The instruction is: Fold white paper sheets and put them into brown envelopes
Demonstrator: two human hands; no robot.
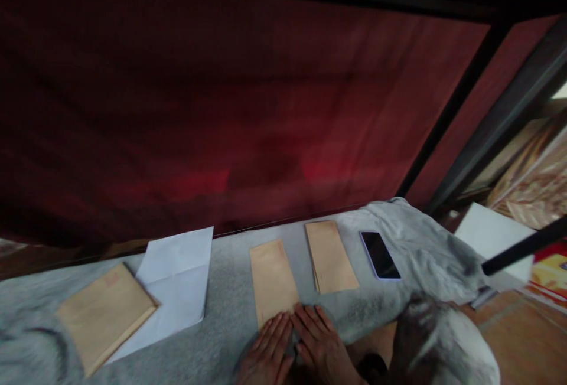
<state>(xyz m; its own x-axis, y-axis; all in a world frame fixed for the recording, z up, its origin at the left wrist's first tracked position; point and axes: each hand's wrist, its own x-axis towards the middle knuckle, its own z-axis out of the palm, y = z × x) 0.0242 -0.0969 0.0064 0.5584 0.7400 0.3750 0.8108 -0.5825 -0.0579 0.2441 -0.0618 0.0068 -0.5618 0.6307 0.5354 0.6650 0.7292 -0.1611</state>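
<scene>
A brown paper envelope (273, 279) lies flat on the grey cloth, its near end under my fingers. My left hand (268, 351) rests with fingers stretched over the envelope's lower left corner. Beside it, my right hand (319, 338) lies flat, fingertips on the lower right corner. Just to the right is a small stack of brown envelopes (331, 258). Farther left, another pile of brown envelopes (106, 314) overlaps a creased sheet of white paper (177, 281).
A phone (381, 256) with a purple edge lies right of the envelopes. Grey cloth (230, 314) covers the narrow surface. Behind it hangs a dark red curtain (266, 107), with a black frame bar (452, 113) at right. A white board (491, 237) and a knee (443, 343) are at right.
</scene>
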